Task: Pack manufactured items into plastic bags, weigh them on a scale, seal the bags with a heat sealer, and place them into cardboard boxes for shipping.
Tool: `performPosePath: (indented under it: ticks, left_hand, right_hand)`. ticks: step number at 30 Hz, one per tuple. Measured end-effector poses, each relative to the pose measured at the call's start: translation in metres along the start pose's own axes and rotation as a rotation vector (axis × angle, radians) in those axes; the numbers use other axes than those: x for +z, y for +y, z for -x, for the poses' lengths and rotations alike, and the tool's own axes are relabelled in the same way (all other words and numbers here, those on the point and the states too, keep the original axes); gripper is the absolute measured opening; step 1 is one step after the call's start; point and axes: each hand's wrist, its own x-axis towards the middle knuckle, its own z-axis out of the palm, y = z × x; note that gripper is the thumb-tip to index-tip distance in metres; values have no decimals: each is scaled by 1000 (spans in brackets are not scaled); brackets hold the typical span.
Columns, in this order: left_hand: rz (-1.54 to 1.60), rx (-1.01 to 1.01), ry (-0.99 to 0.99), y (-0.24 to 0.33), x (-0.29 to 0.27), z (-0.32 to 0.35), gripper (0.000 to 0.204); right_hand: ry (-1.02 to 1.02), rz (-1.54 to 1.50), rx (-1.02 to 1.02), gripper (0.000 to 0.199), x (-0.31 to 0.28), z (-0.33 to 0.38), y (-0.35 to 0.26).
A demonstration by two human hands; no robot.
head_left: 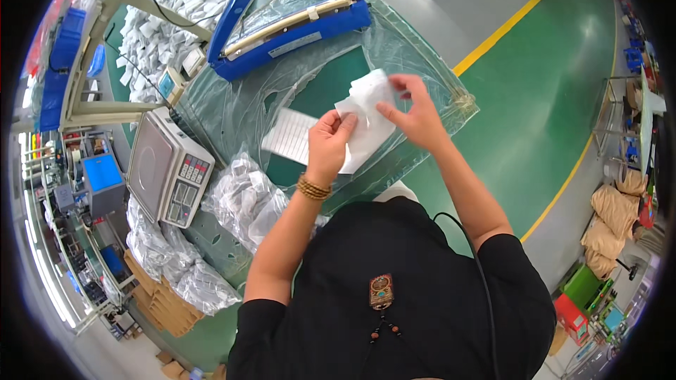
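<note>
My left hand (329,142), with a beaded bracelet on the wrist, pinches a thin white plastic bag (371,130) between thumb and fingers. A folded white piece (369,83) stands out at the bag's upper end; whether it is part of the bag I cannot tell. At the bag's right edge is my right hand (419,114), thumb and fingers apart, the thumb tip against or just over the plastic. Beneath my left hand lies a white lined sheet (289,134) on the table. Beyond both hands sits a blue heat sealer (292,36), its arm raised.
Clear film covers the green table (440,84). A weighing scale (172,169) stands at the left, near bundled clear plastic bags (246,193). A heap of small white packets (176,7) lies at the far left. A metal frame (105,42) rises beside it.
</note>
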Motion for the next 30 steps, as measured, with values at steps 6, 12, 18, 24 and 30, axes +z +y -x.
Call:
performPosePath:
  ticks: [6, 12, 18, 24, 30]
  left_hand:
    - [167, -119, 32, 32, -15, 27, 18]
    - [-643, 459, 296, 68, -10, 40, 21]
    - [-1111, 808, 129, 82, -22, 32, 14]
    - [-1188, 774, 235, 79, -19, 47, 12]
    - [-871, 523, 471, 57, -14, 82, 11]
  right_hand:
    - [-372, -844, 563, 39, 9, -12, -18]
    - [-495, -863, 577, 26, 19, -4, -34]
    - [-634, -849, 481, 25, 19, 8, -54]
    - [-733, -346, 223, 28, 18, 9, -65]
    - [-846, -355, 240, 29, 20, 27, -68]
